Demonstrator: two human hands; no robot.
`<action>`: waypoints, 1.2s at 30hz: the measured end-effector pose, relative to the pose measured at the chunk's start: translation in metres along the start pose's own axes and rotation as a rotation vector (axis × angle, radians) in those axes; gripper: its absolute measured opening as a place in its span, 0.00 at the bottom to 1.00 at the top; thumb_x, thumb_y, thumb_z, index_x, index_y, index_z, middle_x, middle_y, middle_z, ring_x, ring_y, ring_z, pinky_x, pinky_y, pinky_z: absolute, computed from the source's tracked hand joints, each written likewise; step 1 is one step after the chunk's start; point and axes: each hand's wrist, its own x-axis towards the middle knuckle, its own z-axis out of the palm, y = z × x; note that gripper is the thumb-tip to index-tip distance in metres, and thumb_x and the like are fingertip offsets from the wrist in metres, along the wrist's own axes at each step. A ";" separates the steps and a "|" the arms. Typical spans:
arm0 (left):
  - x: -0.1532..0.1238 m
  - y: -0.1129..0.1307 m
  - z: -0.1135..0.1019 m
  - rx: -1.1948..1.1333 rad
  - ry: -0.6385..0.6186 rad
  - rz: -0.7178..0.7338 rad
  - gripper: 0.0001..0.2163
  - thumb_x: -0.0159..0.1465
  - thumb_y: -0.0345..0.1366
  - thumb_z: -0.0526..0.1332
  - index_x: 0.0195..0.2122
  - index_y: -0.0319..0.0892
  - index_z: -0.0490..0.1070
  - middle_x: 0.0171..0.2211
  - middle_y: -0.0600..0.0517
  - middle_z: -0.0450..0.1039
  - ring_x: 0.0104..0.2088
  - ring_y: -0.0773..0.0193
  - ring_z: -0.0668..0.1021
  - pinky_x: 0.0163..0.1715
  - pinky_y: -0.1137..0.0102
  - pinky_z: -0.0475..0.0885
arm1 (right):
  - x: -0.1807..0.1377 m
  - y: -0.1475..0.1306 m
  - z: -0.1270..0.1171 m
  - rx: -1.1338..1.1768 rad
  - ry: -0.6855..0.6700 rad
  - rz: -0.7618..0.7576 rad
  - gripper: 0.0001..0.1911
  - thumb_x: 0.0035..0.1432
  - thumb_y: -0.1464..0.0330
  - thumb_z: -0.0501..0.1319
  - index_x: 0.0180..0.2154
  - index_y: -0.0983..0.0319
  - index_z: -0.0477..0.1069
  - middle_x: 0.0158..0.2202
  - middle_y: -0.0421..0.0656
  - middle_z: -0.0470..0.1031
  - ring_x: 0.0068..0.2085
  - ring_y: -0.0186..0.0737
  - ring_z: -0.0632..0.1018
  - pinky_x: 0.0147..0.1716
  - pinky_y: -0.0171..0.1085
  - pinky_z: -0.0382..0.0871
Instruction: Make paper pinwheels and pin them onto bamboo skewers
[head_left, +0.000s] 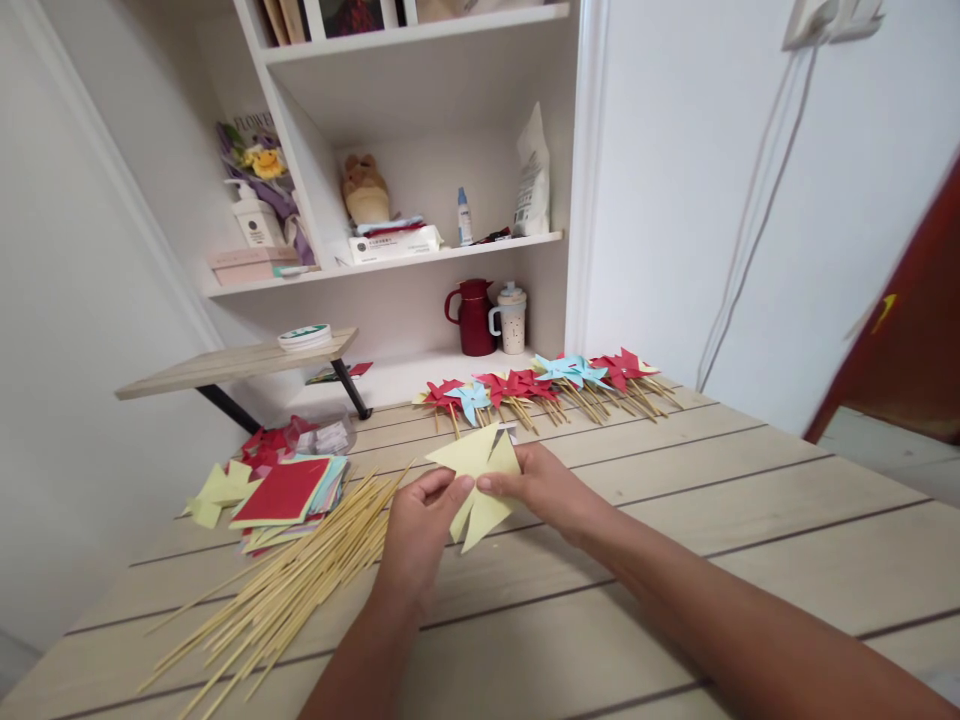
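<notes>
Between my two hands is a pale yellow paper pinwheel sheet, cut in from its corners and held above the table. My left hand pinches its left side, thumb near the centre. From the right, my right hand grips it too, its thumb close to the left thumb. The fingers behind the paper are partly hidden. Just left of my left hand lies a loose bundle of thin wooden sticks. Beyond the hands, finished pinwheels in red, light blue and yellow lie in a row on their sticks.
On the slatted table, a stack of coloured paper squares sits at left beside cut yellow paper and a clear container. A small raised stand is behind. A dark red jug and a cup stand in the shelf.
</notes>
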 end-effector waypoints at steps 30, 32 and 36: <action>0.002 0.001 -0.005 -0.497 0.083 -0.057 0.14 0.49 0.38 0.74 0.34 0.37 0.79 0.33 0.46 0.80 0.35 0.60 0.80 0.35 0.70 0.71 | -0.012 0.015 0.019 -0.932 0.344 -0.976 0.05 0.60 0.70 0.64 0.35 0.54 0.78 0.39 0.43 0.67 0.43 0.44 0.71 0.44 0.46 0.62; 0.002 0.000 -0.004 -0.473 0.085 -0.046 0.13 0.49 0.39 0.74 0.33 0.38 0.79 0.32 0.47 0.80 0.34 0.61 0.79 0.35 0.71 0.71 | -0.011 0.013 0.019 -0.811 0.340 -0.891 0.04 0.60 0.69 0.64 0.32 0.56 0.77 0.36 0.43 0.67 0.41 0.43 0.71 0.43 0.45 0.63; 0.003 -0.004 -0.003 -0.403 0.129 -0.039 0.14 0.48 0.40 0.75 0.33 0.38 0.80 0.33 0.48 0.80 0.36 0.62 0.78 0.38 0.71 0.70 | -0.009 0.008 0.018 -0.618 0.309 -0.703 0.07 0.60 0.68 0.65 0.29 0.59 0.75 0.34 0.42 0.68 0.38 0.42 0.71 0.39 0.42 0.65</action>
